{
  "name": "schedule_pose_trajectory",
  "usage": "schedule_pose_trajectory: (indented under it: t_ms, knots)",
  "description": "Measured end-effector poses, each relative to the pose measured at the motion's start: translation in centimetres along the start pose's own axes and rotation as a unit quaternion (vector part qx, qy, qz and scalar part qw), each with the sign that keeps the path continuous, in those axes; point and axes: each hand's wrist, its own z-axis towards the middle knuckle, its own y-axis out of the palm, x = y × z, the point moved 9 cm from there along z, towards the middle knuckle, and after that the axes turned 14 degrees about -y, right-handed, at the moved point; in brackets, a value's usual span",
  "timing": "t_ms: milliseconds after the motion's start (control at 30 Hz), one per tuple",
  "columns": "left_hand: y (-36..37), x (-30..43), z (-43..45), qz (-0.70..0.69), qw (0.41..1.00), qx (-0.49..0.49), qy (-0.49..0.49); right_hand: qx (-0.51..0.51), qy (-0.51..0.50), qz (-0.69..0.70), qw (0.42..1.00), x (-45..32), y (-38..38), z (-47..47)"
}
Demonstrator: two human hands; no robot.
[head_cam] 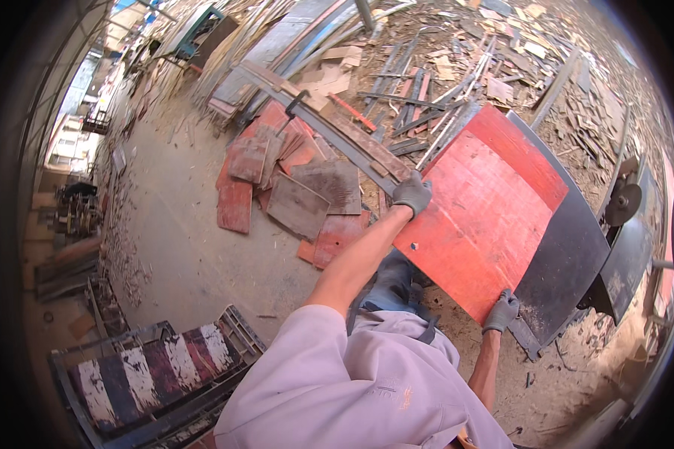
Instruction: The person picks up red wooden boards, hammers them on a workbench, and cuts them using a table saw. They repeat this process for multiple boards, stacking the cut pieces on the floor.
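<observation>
A red-faced wooden panel (472, 224) with a small hole near one corner lies in both my gloved hands, over a dark metal machine table (567, 264). My left hand (413, 193) grips its left edge, close to the end of a long fence bar (342, 134). At the near right corner, my right hand (501, 311) has its fingers curled over the panel's edge. A darker red strip (517, 154) shows along the panel's far side; whether it is a second board I cannot tell.
Cut red and brown panels (297, 191) lie heaped on the floor left of the table. A clamp (296, 105) sits on the fence bar. Wood offcuts (415, 95) cover the ground beyond. A round metal disc (623, 205) stands at right, and a black plastic crate (157, 381) at lower left.
</observation>
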Motion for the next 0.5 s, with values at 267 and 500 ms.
schedule_pose_trajectory:
  t_ms: [267, 500]
  knots:
    - [-7.6, -5.3, -15.6, -0.153, 0.935, 0.257, 0.191, -0.136, -0.143, -0.262, 0.945, 1.6, -2.0, 3.0]
    - [2.1, -50.0, -26.6, -0.147, 0.918, 0.13, -0.344, -0.173, -0.001, 0.013, 0.985, -0.1, -6.6, -7.8]
